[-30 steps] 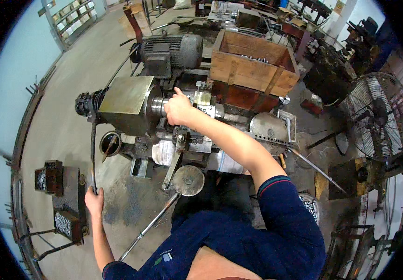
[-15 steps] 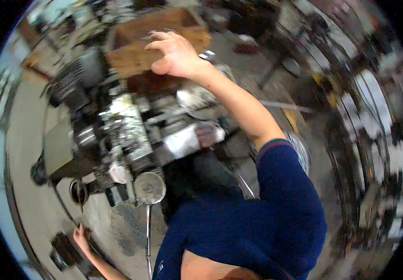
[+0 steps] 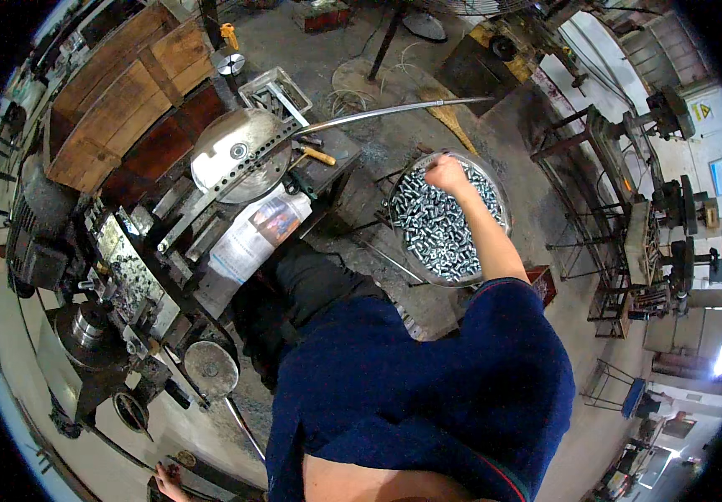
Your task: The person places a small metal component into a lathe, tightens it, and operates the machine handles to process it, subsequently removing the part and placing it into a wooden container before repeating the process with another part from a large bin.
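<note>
My right hand (image 3: 447,174) is over the far part of a round metal basin (image 3: 505,219), its fingers curled together. Whatever it may hold is hidden. Heaped in the basin are many short, shiny metal cylindrical pieces (image 3: 443,233). Far off at the lower left, my left hand (image 3: 168,483) shows small, its fingers curled; I cannot make out what is in them. Beside it is a small round knob (image 3: 185,458), and above that a dark handwheel (image 3: 131,412).
A machine bench stands at left with a large metal disc (image 3: 227,151), a perforated bar, a newspaper (image 3: 248,238) and a wooden box (image 3: 122,109). A long metal rod (image 3: 394,110) juts out beyond the basin. A round stool-like plate (image 3: 211,369) is nearer. Drill presses (image 3: 683,197) line the right.
My right hand has swung from the wooden box rightward to the basin, and its fingers have closed. The view has turned right; my left hand now shows lower, near the bottom edge.
</note>
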The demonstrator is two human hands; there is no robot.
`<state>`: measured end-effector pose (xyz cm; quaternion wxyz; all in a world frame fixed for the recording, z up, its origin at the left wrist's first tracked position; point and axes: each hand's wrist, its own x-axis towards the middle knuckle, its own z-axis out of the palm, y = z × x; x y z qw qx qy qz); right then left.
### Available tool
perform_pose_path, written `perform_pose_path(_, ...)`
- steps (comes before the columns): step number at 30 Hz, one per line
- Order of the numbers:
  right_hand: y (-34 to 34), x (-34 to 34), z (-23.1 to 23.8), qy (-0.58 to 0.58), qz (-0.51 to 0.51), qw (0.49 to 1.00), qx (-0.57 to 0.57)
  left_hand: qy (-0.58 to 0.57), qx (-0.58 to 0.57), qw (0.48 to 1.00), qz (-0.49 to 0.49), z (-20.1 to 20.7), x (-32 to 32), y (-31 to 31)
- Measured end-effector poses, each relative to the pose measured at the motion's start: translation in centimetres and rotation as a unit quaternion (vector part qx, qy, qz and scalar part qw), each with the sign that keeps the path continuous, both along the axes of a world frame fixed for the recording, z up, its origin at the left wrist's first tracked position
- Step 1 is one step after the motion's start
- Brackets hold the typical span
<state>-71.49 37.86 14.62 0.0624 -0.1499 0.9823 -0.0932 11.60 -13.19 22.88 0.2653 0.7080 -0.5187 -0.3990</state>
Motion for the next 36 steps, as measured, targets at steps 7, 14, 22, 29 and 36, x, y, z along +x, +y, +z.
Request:
perform_pose_path(7, -1.1, -2.9, -6.7, -0.047, 0.012, 0.994, 0.1, -0.009, -0.08, 0.997, -0.001, -0.5, 1.9, 0.4)
perform_pose_path(14, -1.4, -2.9, -5.2, -0.06, 0.041, 0.992, 0.105, -0.033, -0.023, 0.999, 0.006, -1.6, 4.5, -0.7)
perform_pose_path(22, -0.1, -3.3, -8.0, -0.082, 0.081, 0.981, 0.159, -0.015, -0.035, 0.999, -0.024, -1.8, 3.8, -2.1)
perform_pose_path(29, -4.2, 2.3, -1.9, 0.191, 0.105, 0.965, -0.144, -0.546, -0.152, 0.791, -0.229, 4.2, -0.2, 2.6)
perform_pose_path(36, -21.5, 18.1, 14.5, -0.034, 0.478, 0.792, -0.377, -0.054, -0.225, 0.938, -0.259, 15.9, -24.9, 6.5)
